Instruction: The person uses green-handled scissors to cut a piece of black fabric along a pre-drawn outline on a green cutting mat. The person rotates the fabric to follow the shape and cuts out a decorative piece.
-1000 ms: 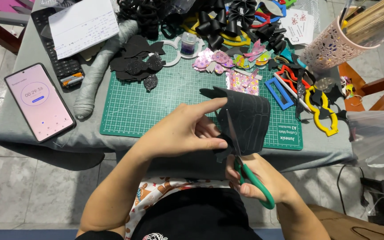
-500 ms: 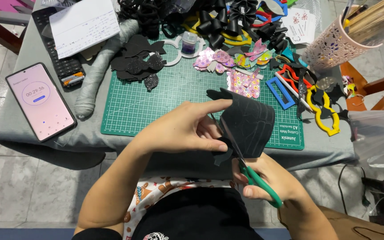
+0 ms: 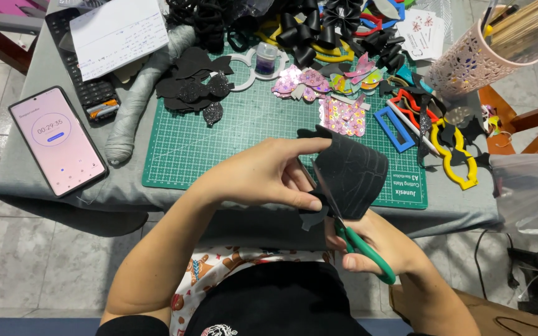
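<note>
**Scissors at work on a black sheet above the cutting mat**

Hands meet over the near edge of the green cutting mat [image 3: 219,143], which lies on a grey-covered table [image 3: 26,168]. The left hand [image 3: 263,174] pinches a curved black sheet [image 3: 353,171] between thumb and fingers, holding it up just above the mat's near right corner. The right hand [image 3: 375,242], nearer the body than the mat, is closed through the green handles of a pair of scissors [image 3: 359,246]; the blades point up into the sheet's lower edge, and how far apart they stand cannot be told, since the sheet hides them. A small black offcut [image 3: 312,218] hangs at the sheet's lower left, just below the left thumb.

On the mat's far left part sits a pile of cut black shapes [image 3: 191,84]. Toward the mat's far right lie glittery pink and coloured pieces [image 3: 340,115], and a blue rectangular frame [image 3: 393,127] rests near its right edge. Just off the mat's right side lie a yellow template [image 3: 453,158] and a red one [image 3: 409,102]. Beyond the far right corner stands a pink perforated cup [image 3: 468,62] holding sticks. Past the mat's far edge are black ribbon bows [image 3: 319,25].

Left of the mat, well apart from it, a phone [image 3: 57,140] shows a pink timer screen. Between phone and mat lies a grey rolled cloth [image 3: 138,106], and beyond the phone a calculator [image 3: 91,90] lies under a white paper [image 3: 119,31].
</note>
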